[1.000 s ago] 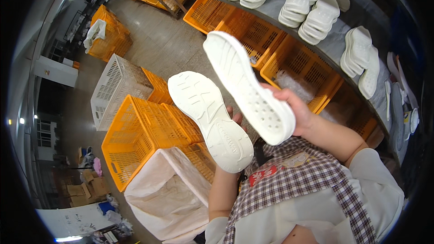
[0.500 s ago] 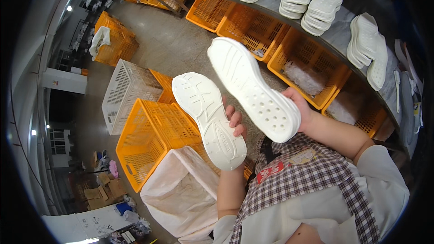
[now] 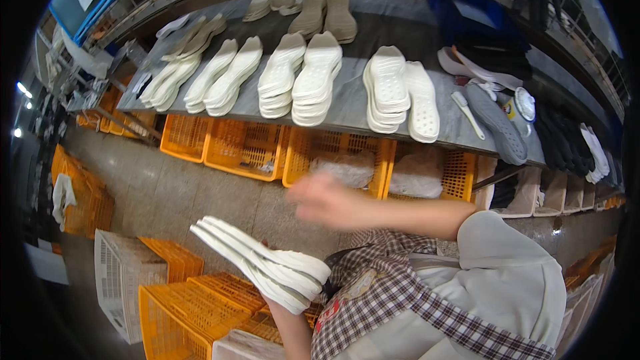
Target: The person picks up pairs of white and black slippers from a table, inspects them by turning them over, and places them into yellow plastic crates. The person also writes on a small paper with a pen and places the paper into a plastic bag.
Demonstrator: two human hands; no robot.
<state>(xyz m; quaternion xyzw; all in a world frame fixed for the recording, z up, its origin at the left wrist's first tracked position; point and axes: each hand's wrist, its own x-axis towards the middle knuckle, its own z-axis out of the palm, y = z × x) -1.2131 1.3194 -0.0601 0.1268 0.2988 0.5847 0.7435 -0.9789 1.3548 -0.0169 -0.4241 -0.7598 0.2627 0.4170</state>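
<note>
My left hand [image 3: 281, 303] holds a small stack of white shoe soles [image 3: 263, 260] seen from the side. The soles lie one on another and hide most of its fingers. My right hand [image 3: 327, 203] is smeared by motion, above and to the right of that stack and apart from it. No sole shows in it, but its fingers cannot be made out. Beyond it, stacked white soles [image 3: 317, 80] stand in pairs along a grey table [image 3: 460, 127]. Nearest to the right is a stack of white soles with holes [image 3: 387, 90], with a single-looking pile [image 3: 421, 103] leaning beside it.
Orange crates [image 3: 243, 150] stand beneath the table, some holding clear plastic bags [image 3: 417, 177]. More orange crates [image 3: 177, 320] and a white crate [image 3: 127, 280] stand low on the left. A white brush [image 3: 468, 115], a grey sole [image 3: 497, 123] and a bottle [image 3: 520, 110] lie at the table's right.
My view has swung right toward the table. Before, each hand held white soles; now the soles are together in my left hand, and my right hand has come away from them.
</note>
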